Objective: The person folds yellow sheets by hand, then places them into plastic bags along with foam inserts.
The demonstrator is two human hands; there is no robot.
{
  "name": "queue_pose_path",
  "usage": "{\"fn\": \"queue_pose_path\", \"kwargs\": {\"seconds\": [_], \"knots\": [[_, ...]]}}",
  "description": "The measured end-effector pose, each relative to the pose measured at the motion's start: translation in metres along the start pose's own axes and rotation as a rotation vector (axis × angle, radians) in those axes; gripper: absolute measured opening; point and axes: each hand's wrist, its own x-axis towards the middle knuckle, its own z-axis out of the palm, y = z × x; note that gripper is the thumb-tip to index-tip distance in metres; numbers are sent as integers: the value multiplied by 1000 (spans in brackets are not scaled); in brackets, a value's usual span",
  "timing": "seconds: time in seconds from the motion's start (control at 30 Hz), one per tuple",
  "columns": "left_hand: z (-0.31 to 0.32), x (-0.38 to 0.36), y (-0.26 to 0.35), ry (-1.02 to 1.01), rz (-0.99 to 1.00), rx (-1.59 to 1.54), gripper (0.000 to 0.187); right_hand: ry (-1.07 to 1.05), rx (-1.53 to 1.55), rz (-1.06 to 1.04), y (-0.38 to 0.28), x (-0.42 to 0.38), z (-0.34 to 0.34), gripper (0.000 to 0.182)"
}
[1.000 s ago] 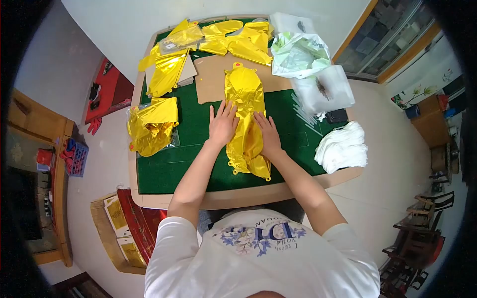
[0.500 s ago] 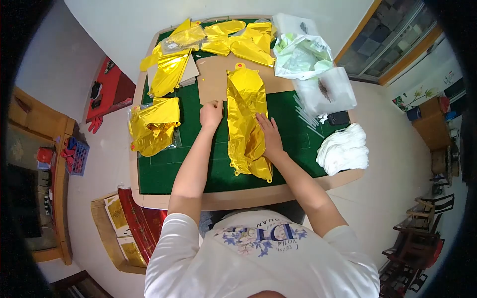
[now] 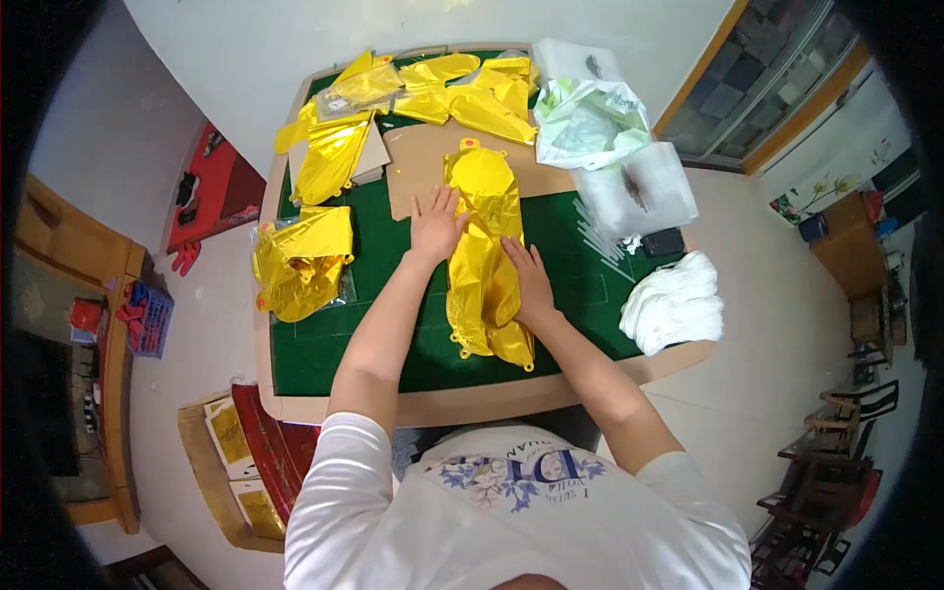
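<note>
A long gold foil balloon [image 3: 483, 280], deflated and creased, lies lengthwise on the green table top [image 3: 393, 339] before me. Small tabs with holes stick out along its lower edge, and a red spot marks its top tab. With fingers spread, my left hand [image 3: 436, 228] rests at the balloon's left edge, near its upper half. My right hand [image 3: 529, 280] lies flat along the right edge, fingertips on the foil. Neither hand grips anything. Under the balloon's top end is a brown cardboard sheet [image 3: 418, 162].
More gold foil pieces [image 3: 305, 258] lie at the left and along the back. Plastic bags [image 3: 595, 128] stand back right, beside thin pale strips [image 3: 600, 236], a black object [image 3: 663, 242] and a white string bundle [image 3: 674, 305]. A cardboard box [image 3: 221, 482] sits on the floor.
My left hand has moved from the cardboard's edge onto the balloon's left side, its curled fingers now spread. My right hand stays on the right edge. The view has shifted slightly.
</note>
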Motion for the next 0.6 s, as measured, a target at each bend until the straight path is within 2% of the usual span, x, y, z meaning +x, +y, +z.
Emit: {"fn": "queue_pose_path", "kwargs": {"seconds": [0.07, 0.13, 0.2, 0.23, 0.3, 0.33, 0.4, 0.43, 0.5, 0.57, 0.6], "knots": [[1, 12, -6, 44, 9, -36, 50, -73, 43, 48, -2, 0, -6, 89], [2, 24, -13, 89, 12, -73, 48, -55, 77, 46, -3, -1, -7, 91], [-10, 31, -13, -138, -4, 3, 45, -38, 108, 42, -4, -1, -9, 92], [-12, 32, -13, -134, -4, 1, 45, -61, 167, 81, -4, -1, -9, 94], [-9, 29, -17, -51, 51, 14, 43, -85, 225, 119, -3, -1, -10, 96], [-8, 28, -20, -50, 51, 14, 43, -86, 138, 81, -3, 0, -10, 97], [-8, 21, -23, 268, -32, -232, 39, -89, 59, 49, -4, 1, -12, 98], [-5, 11, -23, 257, -30, -227, 39, -90, 54, 51, -1, 4, -13, 97], [-7, -29, -18, 323, 96, -267, 34, -110, 76, 64, -4, 1, -8, 95], [-6, -46, -12, 248, 115, -194, 34, -61, 4, 32, -3, 0, -5, 71], [-7, -52, -8, 204, 110, -154, 35, -52, -65, 10, -2, 0, -3, 68]]}}
